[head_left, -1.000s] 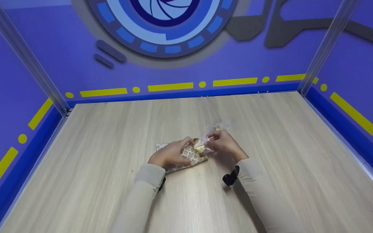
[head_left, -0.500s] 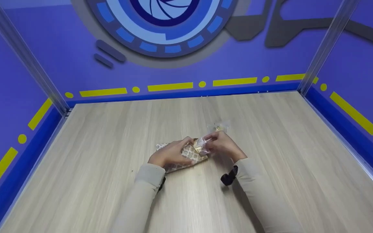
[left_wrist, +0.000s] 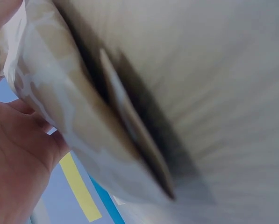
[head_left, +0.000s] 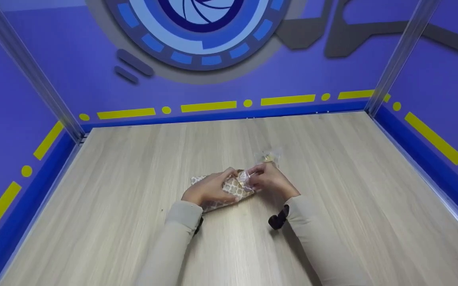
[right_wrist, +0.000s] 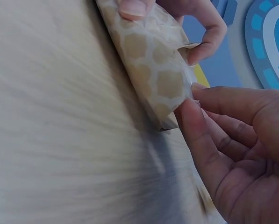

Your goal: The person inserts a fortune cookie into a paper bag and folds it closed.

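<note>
Bag (head_left: 235, 188), packet (head_left: 243, 177) at its mouth

Head: bag on table (head_left: 133, 178); left hand (head_left: 209, 188) gripping it; right hand (head_left: 270, 180) pinching the packet, partly inside the bag; second packet (head_left: 268, 155) beyond the bag. Left wrist: left hand against the bag's side. Right wrist: right hand pinching at the bag's mouth; packet mostly hidden.

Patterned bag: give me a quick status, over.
Left hand grips patterned bag. Right hand pinches clear packet at the bag's open end. Second packet beyond right hand, apparently not in the way.
</note>
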Demonstrator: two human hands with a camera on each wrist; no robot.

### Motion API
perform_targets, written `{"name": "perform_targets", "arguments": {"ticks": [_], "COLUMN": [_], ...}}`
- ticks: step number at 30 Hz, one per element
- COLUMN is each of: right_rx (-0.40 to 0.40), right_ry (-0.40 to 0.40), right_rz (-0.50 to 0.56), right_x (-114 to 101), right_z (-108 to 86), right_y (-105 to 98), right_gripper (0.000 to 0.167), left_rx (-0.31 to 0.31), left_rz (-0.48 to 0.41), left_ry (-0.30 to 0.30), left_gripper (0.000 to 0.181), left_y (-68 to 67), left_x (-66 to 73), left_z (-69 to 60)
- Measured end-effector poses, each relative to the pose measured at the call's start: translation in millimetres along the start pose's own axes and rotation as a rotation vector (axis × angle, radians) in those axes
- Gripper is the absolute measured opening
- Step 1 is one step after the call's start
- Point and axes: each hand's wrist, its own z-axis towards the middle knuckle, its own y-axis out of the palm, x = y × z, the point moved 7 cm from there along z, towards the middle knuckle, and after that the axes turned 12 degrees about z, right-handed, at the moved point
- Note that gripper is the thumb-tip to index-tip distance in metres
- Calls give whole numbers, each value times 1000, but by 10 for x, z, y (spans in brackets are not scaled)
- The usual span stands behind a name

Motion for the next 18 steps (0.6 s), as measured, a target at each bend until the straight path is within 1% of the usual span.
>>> {"name": "perform_targets", "arguments": {"ticks": [2, 4, 7, 11, 18], "right_rx": [1, -6, -30, -60, -75], "right_ry": [-2, -1, 10, 6, 1], "right_rz": [-19, -16, 10, 29, 69], "right_x": [2, 11, 21, 19, 31], "right_z": [-4, -1, -4, -11, -25], "right_y": [5, 18, 49, 84, 87], "right_gripper": [31, 30, 29, 28, 30], "left_rx": [1, 2, -6, -16, -11], "left_rz": [2, 5, 8, 11, 12], "left_ry": [1, 4, 3, 0, 13], "left_gripper": [64, 64, 65, 65, 64], "left_y": [-1, -2, 1, 2, -9], "left_x": [5, 7, 8, 10, 22], "left_z": [-1, 0, -3, -3, -1]}}
